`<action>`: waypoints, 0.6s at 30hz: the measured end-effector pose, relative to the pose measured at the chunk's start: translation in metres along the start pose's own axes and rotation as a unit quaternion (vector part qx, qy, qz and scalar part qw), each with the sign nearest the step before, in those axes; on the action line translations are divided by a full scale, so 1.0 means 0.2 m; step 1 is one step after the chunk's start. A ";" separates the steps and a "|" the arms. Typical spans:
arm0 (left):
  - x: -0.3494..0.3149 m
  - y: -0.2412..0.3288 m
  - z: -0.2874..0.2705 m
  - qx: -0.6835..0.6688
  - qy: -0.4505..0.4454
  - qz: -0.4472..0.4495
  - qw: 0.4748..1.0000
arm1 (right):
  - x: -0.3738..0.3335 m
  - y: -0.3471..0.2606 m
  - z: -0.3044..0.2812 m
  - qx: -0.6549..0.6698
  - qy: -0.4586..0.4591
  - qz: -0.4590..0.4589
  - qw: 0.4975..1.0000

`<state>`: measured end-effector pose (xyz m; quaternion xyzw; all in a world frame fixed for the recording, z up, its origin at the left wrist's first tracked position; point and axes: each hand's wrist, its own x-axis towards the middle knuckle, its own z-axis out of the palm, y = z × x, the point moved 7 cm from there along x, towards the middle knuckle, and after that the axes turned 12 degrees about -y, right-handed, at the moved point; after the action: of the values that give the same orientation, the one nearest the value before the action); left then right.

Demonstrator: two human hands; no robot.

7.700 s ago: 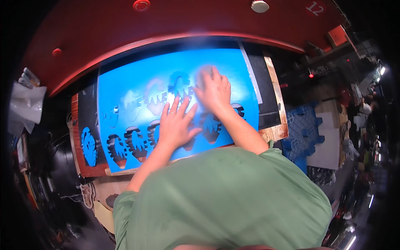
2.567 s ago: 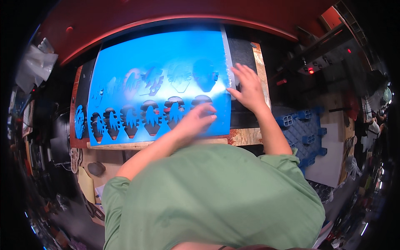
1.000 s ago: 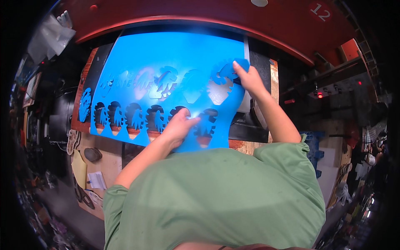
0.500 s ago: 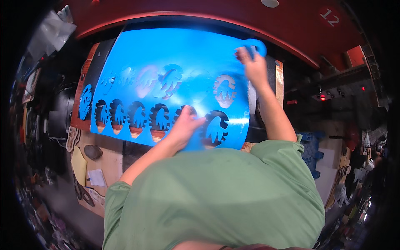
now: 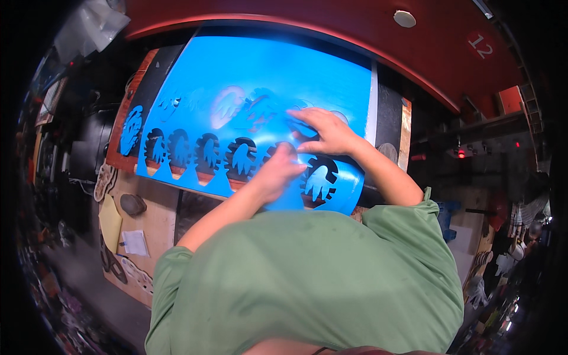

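A large glossy blue sheet covers the work surface in front of me. Along its near edge runs a row of toothed cut-outs with finger-like tongues inside. My left hand is over this row near its right end, its thumb pointing right; blur hides how the fingers are set. Just beyond it, my right hand hovers over or touches the sheet, fingers stretched apart, holding nothing that I can see. Fainter toothed outlines show across the sheet's middle. Toothed blue pieces lie beyond its left edge.
A red machine beam spans the far side. Dark strips border the sheet. To the lower left, a wooden board carries a dark stone-like lump, yellow paper and a white slip.
My right hand has come from the sheet's far right corner to its middle, and the round blue piece it held is out of sight. My left hand stays near the same cut-out.
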<state>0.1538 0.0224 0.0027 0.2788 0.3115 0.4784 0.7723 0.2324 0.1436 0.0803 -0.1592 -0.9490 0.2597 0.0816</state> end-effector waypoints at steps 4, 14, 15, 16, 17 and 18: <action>0.02 -0.03 -0.02 0.008 -0.012 -0.019 1.000 | 0.02 0.07 0.07 -0.066 -0.018 0.043 0.997; -0.26 0.21 -0.11 0.038 0.027 -0.058 0.997 | 0.05 0.34 -0.04 0.445 0.144 0.205 0.860; -0.28 0.26 -0.14 0.069 0.049 -0.007 0.996 | 0.06 0.35 -0.04 0.537 0.190 0.202 0.797; -0.30 0.31 -0.19 0.127 0.103 0.046 0.985 | 0.07 0.34 -0.04 0.574 0.201 0.194 0.770; -0.31 0.33 -0.21 0.172 0.126 0.093 0.973 | 0.07 0.34 -0.03 0.563 0.203 0.235 0.766; -0.32 0.33 -0.23 0.212 0.158 0.130 0.956 | 0.08 0.32 -0.02 0.561 0.194 0.243 0.768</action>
<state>0.0599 -0.0041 0.0358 0.3951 0.4846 0.5353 0.5679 0.2349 0.2028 0.0521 -0.3571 -0.5283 0.7202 0.2734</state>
